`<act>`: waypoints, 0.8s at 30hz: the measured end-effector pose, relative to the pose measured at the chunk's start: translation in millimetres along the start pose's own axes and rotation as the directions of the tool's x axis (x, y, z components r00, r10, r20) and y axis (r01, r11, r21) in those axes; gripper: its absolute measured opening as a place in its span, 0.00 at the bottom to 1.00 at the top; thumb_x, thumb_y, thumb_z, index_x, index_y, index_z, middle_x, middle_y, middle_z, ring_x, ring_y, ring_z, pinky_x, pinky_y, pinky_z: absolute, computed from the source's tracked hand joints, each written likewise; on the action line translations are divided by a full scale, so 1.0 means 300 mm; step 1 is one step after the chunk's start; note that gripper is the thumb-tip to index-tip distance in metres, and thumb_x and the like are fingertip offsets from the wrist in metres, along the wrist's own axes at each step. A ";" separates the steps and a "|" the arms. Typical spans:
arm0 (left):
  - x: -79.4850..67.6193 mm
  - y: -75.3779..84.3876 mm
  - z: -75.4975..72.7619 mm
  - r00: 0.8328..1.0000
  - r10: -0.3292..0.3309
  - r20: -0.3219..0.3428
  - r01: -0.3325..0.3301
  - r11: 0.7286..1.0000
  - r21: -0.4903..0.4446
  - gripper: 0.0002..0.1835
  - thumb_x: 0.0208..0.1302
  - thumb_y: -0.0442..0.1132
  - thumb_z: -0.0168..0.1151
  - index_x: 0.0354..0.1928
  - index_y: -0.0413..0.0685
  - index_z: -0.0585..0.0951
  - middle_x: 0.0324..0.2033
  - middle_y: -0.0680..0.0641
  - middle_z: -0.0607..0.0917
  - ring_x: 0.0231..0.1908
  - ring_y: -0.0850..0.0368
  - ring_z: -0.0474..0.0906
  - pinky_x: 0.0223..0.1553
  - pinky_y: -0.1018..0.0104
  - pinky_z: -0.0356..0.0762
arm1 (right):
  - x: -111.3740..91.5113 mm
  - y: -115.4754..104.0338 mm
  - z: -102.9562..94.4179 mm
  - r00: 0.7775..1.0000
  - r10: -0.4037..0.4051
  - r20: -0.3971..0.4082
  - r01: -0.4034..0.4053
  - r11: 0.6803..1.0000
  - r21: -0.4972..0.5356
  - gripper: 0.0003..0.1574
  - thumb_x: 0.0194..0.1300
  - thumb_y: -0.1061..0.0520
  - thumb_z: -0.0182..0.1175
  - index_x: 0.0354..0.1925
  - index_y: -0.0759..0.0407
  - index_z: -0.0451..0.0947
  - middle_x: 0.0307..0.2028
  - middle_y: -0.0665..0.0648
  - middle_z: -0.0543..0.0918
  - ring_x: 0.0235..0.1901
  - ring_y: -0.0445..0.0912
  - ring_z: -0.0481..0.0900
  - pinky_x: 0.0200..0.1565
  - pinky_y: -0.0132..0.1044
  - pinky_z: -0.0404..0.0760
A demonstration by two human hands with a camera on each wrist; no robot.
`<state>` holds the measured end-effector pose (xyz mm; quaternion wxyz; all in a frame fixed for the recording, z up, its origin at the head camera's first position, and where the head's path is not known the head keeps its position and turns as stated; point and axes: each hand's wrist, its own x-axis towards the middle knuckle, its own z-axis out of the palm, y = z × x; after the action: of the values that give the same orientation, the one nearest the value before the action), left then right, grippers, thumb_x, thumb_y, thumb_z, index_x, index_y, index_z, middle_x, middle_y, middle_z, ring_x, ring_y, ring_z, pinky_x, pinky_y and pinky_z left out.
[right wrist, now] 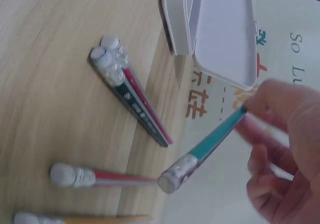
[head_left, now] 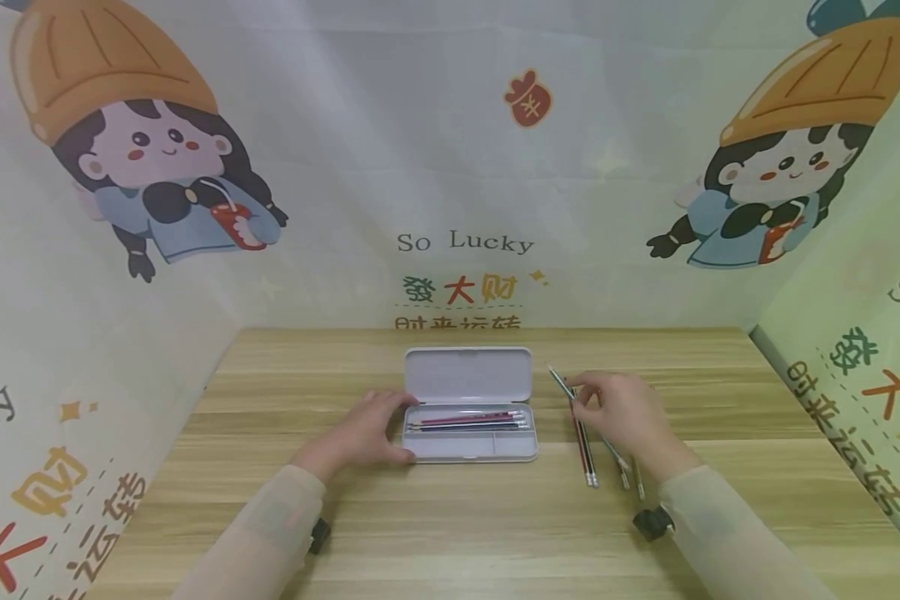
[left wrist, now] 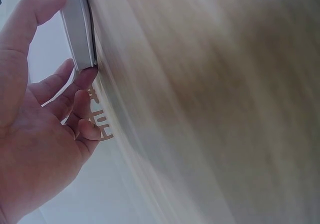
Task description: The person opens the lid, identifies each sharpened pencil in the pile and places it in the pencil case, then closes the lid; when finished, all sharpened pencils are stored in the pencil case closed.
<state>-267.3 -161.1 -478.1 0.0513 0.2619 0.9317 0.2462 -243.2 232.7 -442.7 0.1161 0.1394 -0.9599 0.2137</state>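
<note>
A white pencil case (head_left: 450, 448) lies on the table with its lid (head_left: 468, 375) raised at the back. Several pencils (head_left: 468, 423) rest in its long rear compartment. My left hand (head_left: 363, 429) grips the case's left end between thumb and fingers; in the left wrist view the thumb (left wrist: 42, 9) touches one edge of the case. To the right of the case, my right hand (head_left: 626, 417) pinches a teal pencil (right wrist: 217, 134), tilted above the table, with its eraser end toward the right wrist camera. Beneath that hand lie a dark pencil (right wrist: 135, 104) and a red one (right wrist: 147, 104), side by side.
Another red pencil (right wrist: 117, 179) and a yellow pencil (right wrist: 105, 220) lie on the wooden table (head_left: 465, 525), near the right hand. The front of the case has a long and a short compartment. A printed cloth (head_left: 607, 208) hangs behind the table and at both sides.
</note>
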 end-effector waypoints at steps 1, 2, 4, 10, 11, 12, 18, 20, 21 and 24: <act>-0.001 0.000 0.000 1.000 -0.002 0.000 0.002 1.000 -0.003 0.45 0.46 0.46 0.82 0.67 0.43 0.74 0.64 0.40 0.80 0.61 0.44 0.71 0.69 0.45 0.71 | 0.004 -0.005 0.006 0.999 -0.041 -0.008 0.041 0.999 -0.003 0.19 0.58 0.57 0.68 0.49 0.50 0.89 0.30 0.43 0.87 0.17 0.36 0.65 0.16 0.30 0.63; -0.001 0.001 0.000 1.000 -0.004 0.001 0.004 1.000 -0.006 0.44 0.46 0.45 0.82 0.67 0.43 0.74 0.64 0.41 0.80 0.62 0.44 0.71 0.69 0.45 0.71 | 0.009 -0.010 0.014 0.996 -0.087 -0.013 0.086 0.996 -0.009 0.18 0.58 0.58 0.69 0.49 0.50 0.89 0.30 0.43 0.87 0.17 0.35 0.65 0.17 0.29 0.64; -0.003 0.001 0.000 1.000 -0.010 0.003 0.010 1.000 -0.013 0.44 0.46 0.45 0.82 0.67 0.43 0.74 0.65 0.41 0.79 0.63 0.44 0.71 0.70 0.45 0.70 | 0.018 -0.019 0.032 0.985 -0.171 -0.017 0.171 0.985 -0.017 0.17 0.58 0.58 0.70 0.48 0.51 0.89 0.30 0.42 0.87 0.18 0.33 0.66 0.19 0.27 0.67; -0.006 0.001 0.007 1.000 -0.010 0.010 0.011 1.000 -0.025 0.45 0.46 0.45 0.82 0.68 0.44 0.74 0.65 0.40 0.79 0.64 0.43 0.71 0.71 0.44 0.70 | 0.049 -0.051 0.090 0.939 -0.344 -0.011 0.344 0.939 0.000 0.15 0.58 0.60 0.73 0.45 0.50 0.91 0.30 0.44 0.87 0.25 0.36 0.76 0.25 0.25 0.74; -0.007 0.003 0.008 1.000 -0.011 0.010 0.012 1.000 -0.027 0.45 0.46 0.45 0.82 0.68 0.43 0.74 0.65 0.40 0.79 0.64 0.43 0.71 0.71 0.44 0.70 | 0.055 -0.058 0.098 0.933 -0.361 -0.004 0.361 0.933 0.004 0.14 0.58 0.60 0.73 0.44 0.50 0.91 0.30 0.44 0.87 0.26 0.37 0.78 0.26 0.25 0.74; -0.008 0.004 0.009 1.000 -0.014 0.011 0.014 0.999 -0.029 0.45 0.46 0.45 0.82 0.68 0.43 0.74 0.65 0.40 0.79 0.64 0.43 0.71 0.71 0.44 0.70 | 0.060 -0.067 0.103 0.926 -0.378 0.003 0.378 0.926 0.011 0.15 0.57 0.60 0.74 0.44 0.50 0.91 0.31 0.45 0.88 0.27 0.38 0.79 0.27 0.25 0.75; -0.009 0.005 0.006 1.000 -0.025 0.012 0.026 0.999 -0.028 0.45 0.46 0.46 0.82 0.68 0.44 0.74 0.66 0.41 0.79 0.65 0.43 0.71 0.72 0.44 0.69 | 0.104 -0.113 0.131 0.882 -0.466 0.072 0.466 0.885 0.017 0.14 0.58 0.61 0.73 0.44 0.51 0.91 0.35 0.47 0.89 0.32 0.41 0.81 0.33 0.28 0.80; -0.006 0.004 0.004 1.000 -0.025 0.009 0.025 0.999 -0.026 0.45 0.46 0.46 0.82 0.68 0.44 0.74 0.67 0.41 0.78 0.66 0.43 0.71 0.72 0.44 0.69 | 0.121 -0.131 0.138 0.862 -0.498 0.095 0.499 0.867 0.014 0.13 0.58 0.61 0.73 0.43 0.51 0.91 0.34 0.47 0.89 0.33 0.42 0.81 0.35 0.29 0.81; -0.004 0.003 0.003 1.000 -0.023 0.007 0.023 0.999 -0.023 0.45 0.46 0.46 0.82 0.68 0.44 0.74 0.67 0.41 0.78 0.66 0.43 0.71 0.72 0.44 0.69 | 0.129 -0.139 0.142 0.853 -0.510 0.107 0.512 0.859 0.008 0.13 0.58 0.60 0.73 0.43 0.50 0.91 0.34 0.47 0.88 0.33 0.41 0.82 0.36 0.30 0.81; 0.000 0.001 0.001 1.000 -0.015 0.003 0.015 1.000 -0.014 0.45 0.45 0.46 0.82 0.68 0.45 0.74 0.66 0.41 0.79 0.65 0.43 0.71 0.72 0.44 0.69 | 0.150 -0.166 0.155 0.830 -0.540 0.142 0.544 0.839 0.012 0.13 0.58 0.60 0.73 0.43 0.50 0.91 0.33 0.47 0.88 0.35 0.41 0.82 0.39 0.31 0.83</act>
<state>-267.1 -160.8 -478.3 0.0564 0.2549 0.9318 0.2520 -276.9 159.2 -452.3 0.1063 0.4184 -0.8899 0.1477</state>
